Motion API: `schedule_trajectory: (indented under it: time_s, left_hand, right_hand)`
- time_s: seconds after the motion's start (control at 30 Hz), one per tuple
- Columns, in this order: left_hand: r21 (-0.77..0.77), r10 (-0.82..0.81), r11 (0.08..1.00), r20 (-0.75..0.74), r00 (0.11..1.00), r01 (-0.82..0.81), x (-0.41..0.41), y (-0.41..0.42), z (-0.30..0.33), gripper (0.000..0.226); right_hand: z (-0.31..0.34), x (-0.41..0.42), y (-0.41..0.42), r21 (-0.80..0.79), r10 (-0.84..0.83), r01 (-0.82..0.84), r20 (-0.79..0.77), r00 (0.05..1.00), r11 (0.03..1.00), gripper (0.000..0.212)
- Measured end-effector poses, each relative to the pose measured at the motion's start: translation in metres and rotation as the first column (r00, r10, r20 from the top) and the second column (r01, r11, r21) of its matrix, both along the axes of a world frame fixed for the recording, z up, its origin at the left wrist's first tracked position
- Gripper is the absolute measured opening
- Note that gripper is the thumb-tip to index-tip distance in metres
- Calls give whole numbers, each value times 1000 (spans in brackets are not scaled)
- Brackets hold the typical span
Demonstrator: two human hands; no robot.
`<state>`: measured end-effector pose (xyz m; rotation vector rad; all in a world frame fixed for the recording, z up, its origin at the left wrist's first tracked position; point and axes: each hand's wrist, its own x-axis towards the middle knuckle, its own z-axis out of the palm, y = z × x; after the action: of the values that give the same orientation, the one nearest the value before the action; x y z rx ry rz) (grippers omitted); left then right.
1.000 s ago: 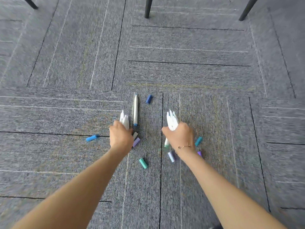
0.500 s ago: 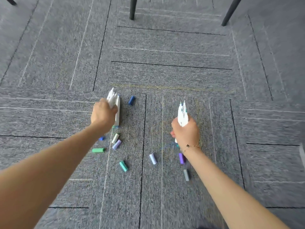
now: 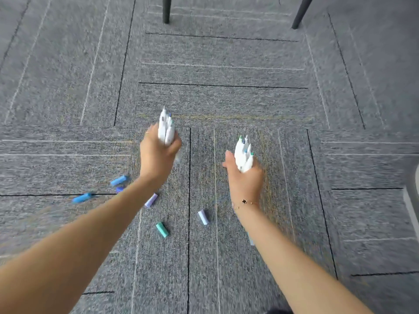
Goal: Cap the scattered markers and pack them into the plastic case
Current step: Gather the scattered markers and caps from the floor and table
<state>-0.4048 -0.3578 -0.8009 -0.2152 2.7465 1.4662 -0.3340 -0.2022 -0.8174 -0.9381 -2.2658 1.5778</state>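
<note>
My left hand point(image 3: 158, 158) is closed around a bundle of white uncapped markers point(image 3: 166, 126), tips pointing away from me. My right hand point(image 3: 246, 180) grips a second bundle of white uncapped markers point(image 3: 243, 155) the same way. Loose caps lie on the grey carpet below the hands: two blue caps point(image 3: 119, 180) point(image 3: 81, 197) at the left, a lilac cap point(image 3: 151, 200) beside my left forearm, a teal cap point(image 3: 162, 229) and a pale lilac cap point(image 3: 203, 216) between my arms. The plastic case is not in view.
Two dark chair legs point(image 3: 166, 10) point(image 3: 301, 13) stand on the carpet at the far edge. A pale curved edge point(image 3: 411, 205) shows at the right border. A small dark blue cap point(image 3: 119, 189) lies near the blue ones.
Both hands have lifted off the carpet with their marker bundles. The single marker that lay beside my left hand is gone from the floor. The view has shifted.
</note>
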Motion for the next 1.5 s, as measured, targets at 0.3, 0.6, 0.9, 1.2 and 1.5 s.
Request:
schedule_trajectory:
  time_s: [0.3, 0.6, 0.9, 1.2, 1.5]
  left_hand:
    - [153, -55, 987, 23, 998, 51, 61, 40, -42, 18]
    - [-39, -339, 938, 94, 936, 344, 35, 9, -37, 11]
    - [121, -180, 978, 65, 981, 172, 52, 23, -41, 12]
    - [-364, -468, 747, 306, 829, 556, 41, -15, 1, 20]
    - [-223, -379, 843, 397, 836, 489, 38, -46, 132, 21]
  right_hand:
    - [-35, 25, -30, -19, -9, 8, -26, 1000, 1000, 23]
    - [-29, 26, 15, 118, 210, -210, 11, 978, 971, 26]
    - [-40, 34, 5, 124, 91, -94, 27, 995, 988, 19]
    - [13, 45, 34, 268, 417, -534, 390, 821, 802, 34]
    - [157, 52, 26, 57, 422, -488, 419, 804, 871, 26]
